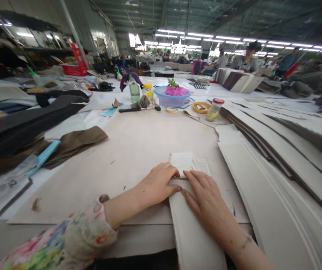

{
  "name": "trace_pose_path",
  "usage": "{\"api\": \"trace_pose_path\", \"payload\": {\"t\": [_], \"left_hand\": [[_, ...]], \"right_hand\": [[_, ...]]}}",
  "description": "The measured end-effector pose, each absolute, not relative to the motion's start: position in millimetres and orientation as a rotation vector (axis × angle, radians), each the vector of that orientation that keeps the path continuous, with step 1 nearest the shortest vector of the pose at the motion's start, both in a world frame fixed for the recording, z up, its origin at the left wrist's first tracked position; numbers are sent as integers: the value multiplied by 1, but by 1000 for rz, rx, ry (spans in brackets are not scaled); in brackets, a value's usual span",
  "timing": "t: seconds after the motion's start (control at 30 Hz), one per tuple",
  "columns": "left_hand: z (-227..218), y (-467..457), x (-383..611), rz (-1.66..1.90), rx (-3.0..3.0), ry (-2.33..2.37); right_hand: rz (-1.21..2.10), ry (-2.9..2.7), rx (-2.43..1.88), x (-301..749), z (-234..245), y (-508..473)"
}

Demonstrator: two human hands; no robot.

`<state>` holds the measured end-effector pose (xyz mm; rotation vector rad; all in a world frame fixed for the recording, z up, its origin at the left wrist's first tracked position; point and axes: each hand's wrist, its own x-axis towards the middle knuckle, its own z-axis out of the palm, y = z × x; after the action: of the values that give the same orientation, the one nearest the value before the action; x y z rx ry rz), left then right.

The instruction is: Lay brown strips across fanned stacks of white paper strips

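A long white-backed fabric strip (196, 240) lies lengthwise before me and runs over the near table edge. Across it, near the far end, shows a thin brown edge like a fold. My left hand (161, 182) comes from the left, fingers bent, thumb and forefinger closed on that brown edge. From the right, my right hand (203, 191) grips the same edge, thumb below and fingertips above; the fingertips of both hands nearly meet. A pale flat template-like piece (185, 159) sticks out beyond the fingers. What lies beneath the hands is hidden.
Stacked white-backed panels (262, 187) lie at the right. Brown fabric (78, 144) and dark cloth (23, 127) lie at the left. Behind stand a blue bowl (170, 99), a red-lidded jar (215, 109), a green bottle (134, 92) and a brush (134, 110). A person (249, 60) works farther back.
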<state>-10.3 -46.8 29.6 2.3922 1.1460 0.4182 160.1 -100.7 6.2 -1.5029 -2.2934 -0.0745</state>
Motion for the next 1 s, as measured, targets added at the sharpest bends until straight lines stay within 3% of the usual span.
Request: {"api": "trace_pose_path", "payload": {"t": [0.73,1.0], "left_hand": [[21,-56,-11,438,2485,1122],[20,-53,-33,533,2479,919]], "right_hand": [[120,-2432,-1318,156,12,-90],[121,-2456,-1310,159,12,-93]]}}
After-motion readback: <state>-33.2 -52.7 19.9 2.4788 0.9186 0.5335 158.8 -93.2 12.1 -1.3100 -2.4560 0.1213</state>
